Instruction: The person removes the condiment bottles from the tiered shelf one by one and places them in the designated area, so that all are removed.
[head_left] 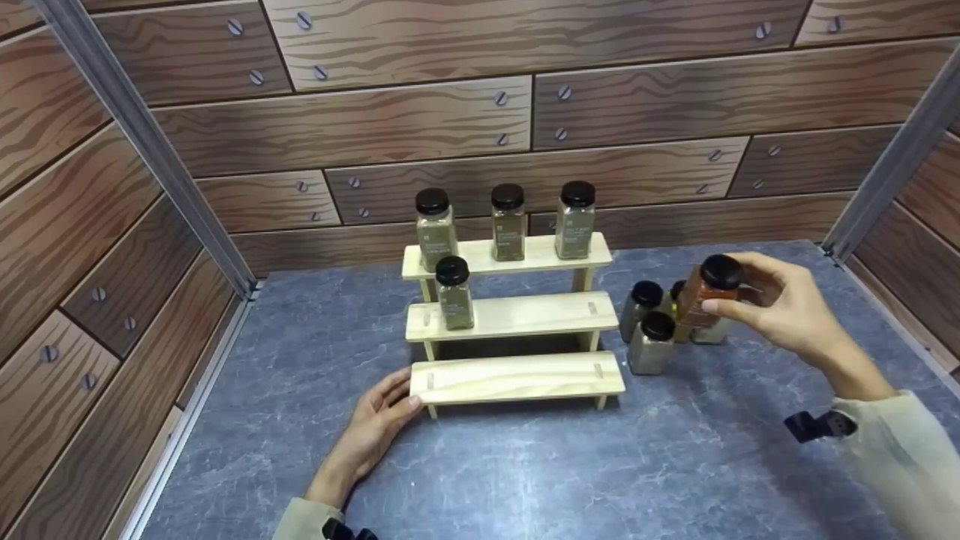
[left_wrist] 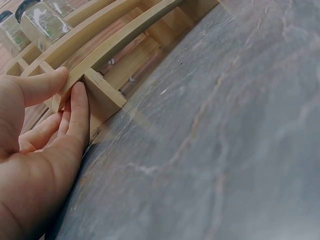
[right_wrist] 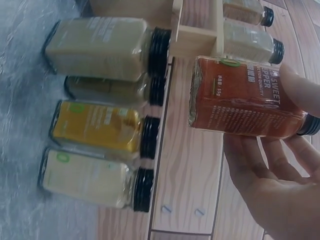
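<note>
My right hand point(head_left: 784, 304) grips a jar of red sweet pepper powder point(right_wrist: 245, 97) between thumb and fingers, lifted above a group of spice jars at the right. With thumb above and fingers beneath, my left hand point(head_left: 375, 420) pinches the left end of the lowest shelf of a three-step wooden rack point(head_left: 517, 379). On the top step stand three black-capped spice jars, one at the left point(head_left: 436, 232), one in the middle point(head_left: 508, 225) and one at the right point(head_left: 576, 223). Another spice jar point(head_left: 455, 296) is upright at the left of the middle step.
Right of the rack several spice jars stand close together, among them a pale grey jar point(head_left: 651, 349), a yellow-powder jar point(right_wrist: 97, 125) and a cream-powder jar point(right_wrist: 85, 177). A wood-patterned wall point(head_left: 450, 127) rises behind the blue-grey tabletop point(head_left: 525, 472).
</note>
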